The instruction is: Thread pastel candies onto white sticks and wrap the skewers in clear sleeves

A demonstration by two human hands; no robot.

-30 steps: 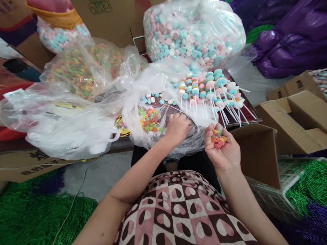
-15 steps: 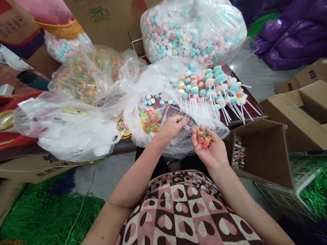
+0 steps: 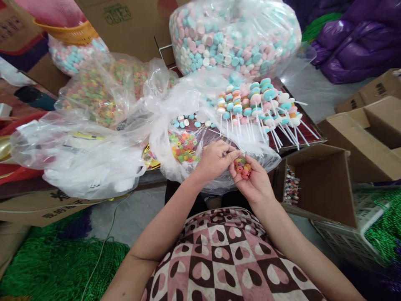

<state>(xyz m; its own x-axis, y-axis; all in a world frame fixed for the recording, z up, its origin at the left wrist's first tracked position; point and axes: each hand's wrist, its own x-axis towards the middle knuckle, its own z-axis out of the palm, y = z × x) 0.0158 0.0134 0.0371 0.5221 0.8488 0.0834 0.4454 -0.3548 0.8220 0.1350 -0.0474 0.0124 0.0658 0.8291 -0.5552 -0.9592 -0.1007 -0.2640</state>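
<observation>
Both hands met over the table's near edge, above clear plastic. Right hand (image 3: 250,179): fingers curled, gummy rings (image 3: 242,170) cupped in palm. Left hand (image 3: 216,161): thumb and fingers came together at the right fingertips; couldn't tell if pinching anything. From the hands: table (image 3: 302,127) edge tight to the lap, bare floor (image 3: 138,209) at 8 o'clock. Candy skewers (image 3: 263,104) at 1 o'clock, sticks reaching near the edge. Containers: big clear bag (image 3: 232,42) at 12, full of marshmallows; gummy bag (image 3: 94,96) at 10, full of rings; open carton (image 3: 326,184) at 3, small multicoloured pieces inside, too small to identify.
</observation>
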